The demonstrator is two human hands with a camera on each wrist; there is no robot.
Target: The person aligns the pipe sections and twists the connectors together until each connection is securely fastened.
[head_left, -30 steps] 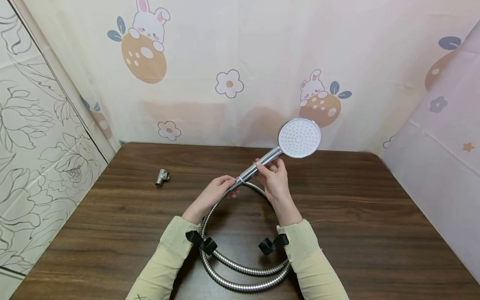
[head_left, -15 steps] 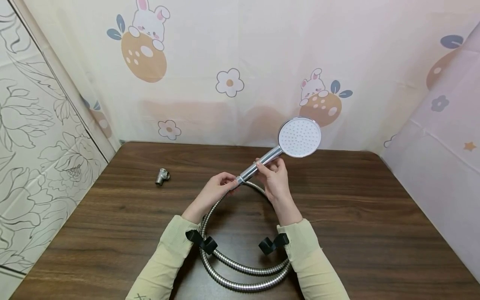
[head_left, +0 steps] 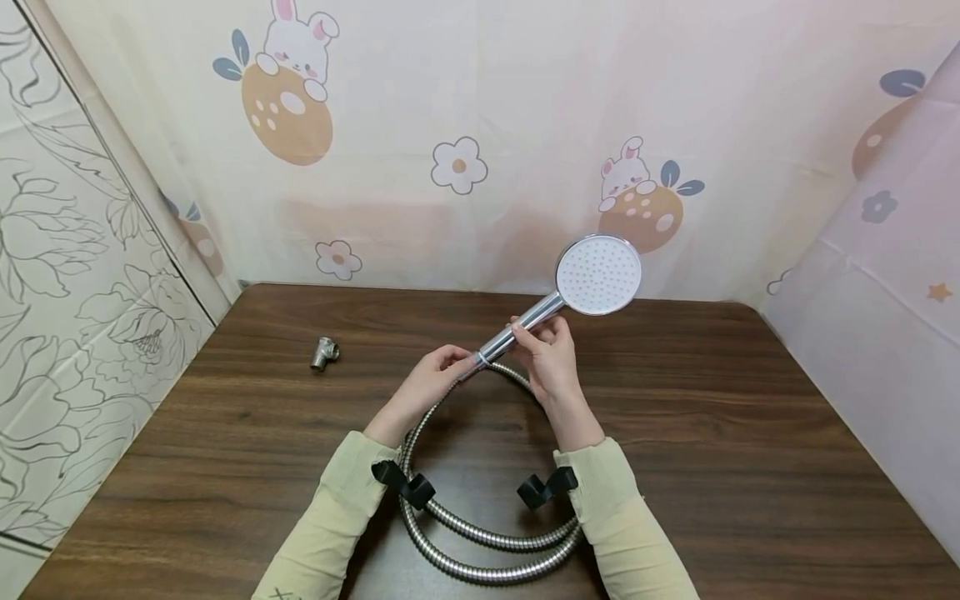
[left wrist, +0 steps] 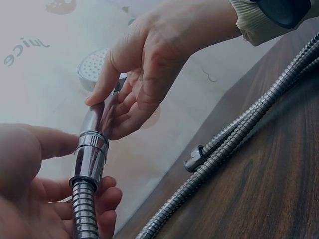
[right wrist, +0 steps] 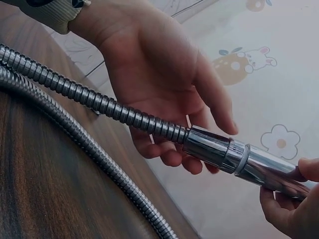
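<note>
A chrome shower head (head_left: 598, 275) with a white, nubbed round face is tilted up to the right over the table. Around its handle (head_left: 530, 321), my right hand (head_left: 551, 364) grips with thumb and fingers. My left hand (head_left: 423, 385) is at the lower end, its thumb and fingers about the chrome connector nut (left wrist: 90, 162) of the metal shower hose (head_left: 491, 575). A thin white ring (right wrist: 243, 159) shows between nut and handle in the right wrist view. The rest of the hose lies looped on the table between the forearms.
A small chrome tee fitting (head_left: 325, 354) lies on the brown wooden table (head_left: 750, 433), left of the hands. The hose's other end has a metal nut (left wrist: 195, 159). A patterned curtain (head_left: 525, 100) hangs behind the table's back edge.
The left thumb and fingers have shifted around the connector nut, covering it and then showing part of it again. The right hand and shower head have stayed almost still.
</note>
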